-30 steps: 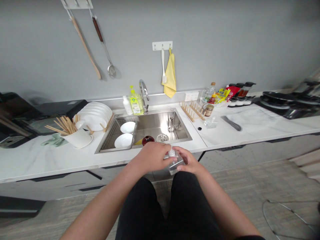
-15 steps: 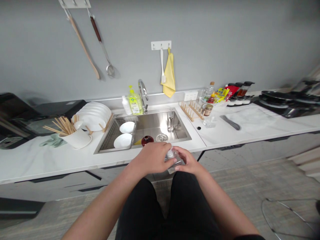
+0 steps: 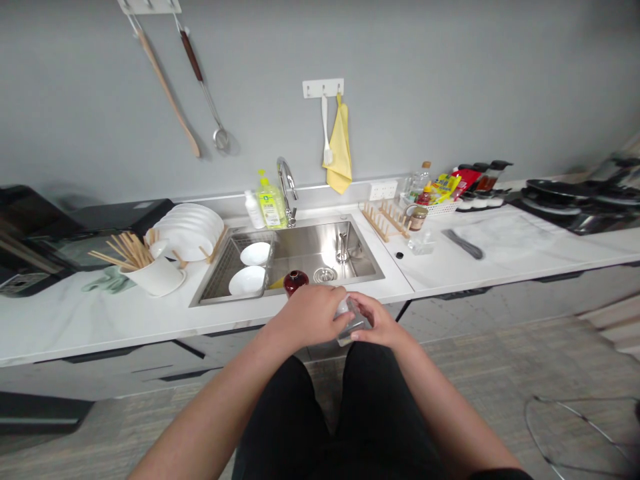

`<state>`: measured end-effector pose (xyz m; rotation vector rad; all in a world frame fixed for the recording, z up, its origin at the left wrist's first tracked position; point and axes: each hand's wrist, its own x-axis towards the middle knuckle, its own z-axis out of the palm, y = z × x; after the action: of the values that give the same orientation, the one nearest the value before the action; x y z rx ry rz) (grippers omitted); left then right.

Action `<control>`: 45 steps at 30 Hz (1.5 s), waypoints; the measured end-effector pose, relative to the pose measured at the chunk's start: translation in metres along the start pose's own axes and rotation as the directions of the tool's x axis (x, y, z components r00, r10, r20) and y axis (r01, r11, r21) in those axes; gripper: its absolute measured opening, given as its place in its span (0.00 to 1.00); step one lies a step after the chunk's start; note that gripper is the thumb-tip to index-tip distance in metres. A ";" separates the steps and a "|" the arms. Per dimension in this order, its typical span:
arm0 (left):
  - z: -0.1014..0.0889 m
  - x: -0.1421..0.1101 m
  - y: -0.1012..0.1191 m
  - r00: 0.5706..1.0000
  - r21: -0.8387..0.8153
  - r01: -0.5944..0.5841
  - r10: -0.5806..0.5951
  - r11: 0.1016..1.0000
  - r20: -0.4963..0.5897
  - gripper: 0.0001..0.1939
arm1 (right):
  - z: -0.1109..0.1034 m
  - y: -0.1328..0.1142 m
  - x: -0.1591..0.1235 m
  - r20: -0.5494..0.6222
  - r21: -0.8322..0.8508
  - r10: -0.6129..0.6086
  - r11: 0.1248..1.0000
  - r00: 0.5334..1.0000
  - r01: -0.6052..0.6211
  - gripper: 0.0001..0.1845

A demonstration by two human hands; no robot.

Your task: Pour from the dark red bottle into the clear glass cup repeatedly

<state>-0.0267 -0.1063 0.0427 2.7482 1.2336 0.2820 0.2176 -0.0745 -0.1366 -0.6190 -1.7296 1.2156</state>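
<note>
The left hand (image 3: 310, 317) and right hand (image 3: 383, 320) meet just past the front edge of the worktop (image 3: 90, 327), above the person's dark trousers (image 3: 285, 413). Between them they hold a clear square container (image 3: 354, 321), tilted, with its lower corner showing below the right hand. The left hand's fingers (image 3: 333, 313) are closed over its top, and the right hand's fingers (image 3: 363, 305) are curled around its far side, so both hands grip it. Just ahead lies the steel sink (image 3: 320, 243), with a dark red vessel (image 3: 296, 283) near its front edge, the closest thing to the left hand. Beside that vessel, a wire rack (image 3: 215, 280) holds two white bowls (image 3: 255, 254). Behind the sink stand a tap (image 3: 287, 180) and a green soap bottle (image 3: 271, 207). Left of the sink are stacked white plates (image 3: 187, 230) and a white mug (image 3: 155, 279) of chopsticks (image 3: 123, 253). To the right, a wooden rack (image 3: 385, 223) and a small clear jar (image 3: 421, 244) sit on the worktop, well apart from the hands.
</note>
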 end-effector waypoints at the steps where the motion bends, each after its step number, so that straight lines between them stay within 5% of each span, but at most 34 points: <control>1: 0.001 0.000 0.000 1.000 0.023 0.025 -0.025 0.999 -0.007 0.19 | 0.000 0.001 0.000 -0.009 0.003 -0.003 1.000 1.000 0.004 0.55; 4: 0.001 -0.001 0.000 0.998 0.028 0.055 -0.053 0.998 -0.046 0.25 | 0.001 0.001 -0.001 -0.021 -0.003 -0.008 1.000 1.000 0.008 0.54; 8: 0.000 -0.003 0.001 0.998 -0.044 -0.017 0.015 0.999 -0.062 0.11 | 0.000 0.000 -0.002 -0.002 -0.007 0.017 1.000 1.000 -0.017 0.56; 11: 0.002 0.000 -0.001 0.999 -0.046 0.000 -0.003 0.999 -0.053 0.10 | 0.001 0.000 -0.001 -0.013 0.002 0.021 1.000 1.000 -0.021 0.57; 19: 0.005 0.002 0.000 0.992 0.056 0.111 -0.108 0.992 -0.068 0.32 | 0.005 -0.009 0.001 -0.001 -0.002 -0.025 1.000 1.000 0.025 0.52; 26: -0.002 -0.001 0.003 0.999 -0.057 0.005 -0.007 0.998 -0.041 0.12 | 0.004 0.002 -0.001 -0.015 -0.020 -0.009 1.000 1.000 0.008 0.56; 35: 0.005 0.007 0.000 0.991 0.095 0.130 -0.126 0.987 -0.051 0.26 | 0.005 -0.011 0.001 -0.008 -0.092 -0.028 0.995 1.000 0.027 0.50; 45: -0.030 -0.001 -0.013 0.972 -0.078 0.204 -0.212 0.976 -0.105 0.16 | 0.007 -0.007 0.003 -0.064 -0.040 -0.015 0.999 0.998 0.012 0.49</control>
<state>-0.0430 -0.0978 0.0696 2.5503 1.4974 0.4532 0.2110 -0.0782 -0.1301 -0.6621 -1.7050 1.1420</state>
